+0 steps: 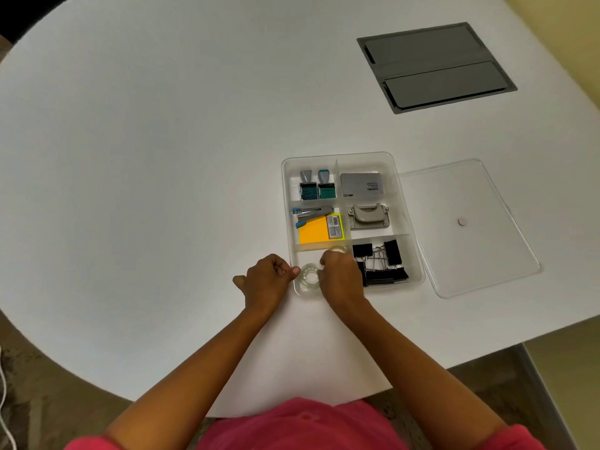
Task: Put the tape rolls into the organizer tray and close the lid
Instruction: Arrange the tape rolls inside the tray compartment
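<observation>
A clear organizer tray (391, 164) sits on the white table, with its lid off. One clear tape roll (309, 275) lies flat in the tray's near-left compartment. A second clear tape roll (338, 249) shows just past my right hand (341, 276), whose fingers curl down over that compartment and touch the roll; whether they grip it I cannot tell. My left hand (268, 280) is a loose fist at the tray's near-left corner, its thumb resting on the rim. The clear lid (470, 228) lies flat on the table right of the tray.
Other compartments hold stamps (316, 186), a grey box (360, 183), a staple remover on yellow sticky notes (319, 230), a hole punch (368, 216) and black binder clips (380, 261). A grey cable hatch (435, 66) is set into the table at the far right.
</observation>
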`<state>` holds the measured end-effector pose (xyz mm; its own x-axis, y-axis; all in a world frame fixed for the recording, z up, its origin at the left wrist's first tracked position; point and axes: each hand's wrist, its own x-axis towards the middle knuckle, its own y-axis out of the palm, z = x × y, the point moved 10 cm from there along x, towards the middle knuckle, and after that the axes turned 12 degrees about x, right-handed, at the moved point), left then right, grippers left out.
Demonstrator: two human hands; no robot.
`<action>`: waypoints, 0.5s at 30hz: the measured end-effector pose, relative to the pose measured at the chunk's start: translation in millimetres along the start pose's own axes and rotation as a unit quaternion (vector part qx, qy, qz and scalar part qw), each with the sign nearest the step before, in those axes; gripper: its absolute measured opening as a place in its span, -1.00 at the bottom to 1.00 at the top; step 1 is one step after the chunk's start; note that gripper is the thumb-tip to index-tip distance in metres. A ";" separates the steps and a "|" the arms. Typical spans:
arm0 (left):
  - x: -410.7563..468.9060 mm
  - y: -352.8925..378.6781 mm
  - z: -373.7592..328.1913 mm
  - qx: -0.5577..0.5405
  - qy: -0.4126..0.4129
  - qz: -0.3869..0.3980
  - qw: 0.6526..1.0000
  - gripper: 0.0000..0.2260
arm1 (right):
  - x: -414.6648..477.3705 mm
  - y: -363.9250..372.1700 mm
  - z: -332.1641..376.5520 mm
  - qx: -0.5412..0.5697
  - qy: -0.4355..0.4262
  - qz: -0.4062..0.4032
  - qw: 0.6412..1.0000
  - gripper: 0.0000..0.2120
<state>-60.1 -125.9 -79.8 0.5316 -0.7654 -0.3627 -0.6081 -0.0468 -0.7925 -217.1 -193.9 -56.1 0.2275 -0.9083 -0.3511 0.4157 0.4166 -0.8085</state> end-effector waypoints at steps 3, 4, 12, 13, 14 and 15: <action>1.6 0.5 0.3 0.008 -0.004 0.005 1.000 -0.82 | -1.3 7.2 0.7 -0.015 0.003 0.004 1.000 -0.78; 1.8 0.6 0.2 0.009 -0.005 0.006 1.000 -0.81 | -1.0 8.7 -0.5 -0.013 0.006 0.002 1.000 -0.77; -1.4 -1.2 1.5 -0.001 -0.018 0.001 1.000 -0.82 | -1.7 15.3 -3.5 0.055 0.047 -0.019 0.997 -0.78; -1.6 -1.2 1.6 -0.004 -0.020 0.003 1.000 -0.82 | -2.2 15.6 -3.1 0.063 0.050 -0.023 0.997 -0.79; -1.8 -0.6 1.6 -0.007 -0.021 0.005 1.000 -0.82 | -2.3 15.6 -2.8 0.069 0.050 -0.026 0.996 -0.80; -1.7 -0.1 1.6 -0.011 -0.021 0.008 1.000 -0.82 | -1.8 15.0 -2.3 0.073 0.049 -0.029 0.996 -0.80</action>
<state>-60.0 -123.6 -79.8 0.5457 -0.7385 -0.3960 -0.6293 -0.0491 -0.7756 -213.3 -186.1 -68.7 0.1154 -0.9274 -0.3557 0.5508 0.3578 -0.7541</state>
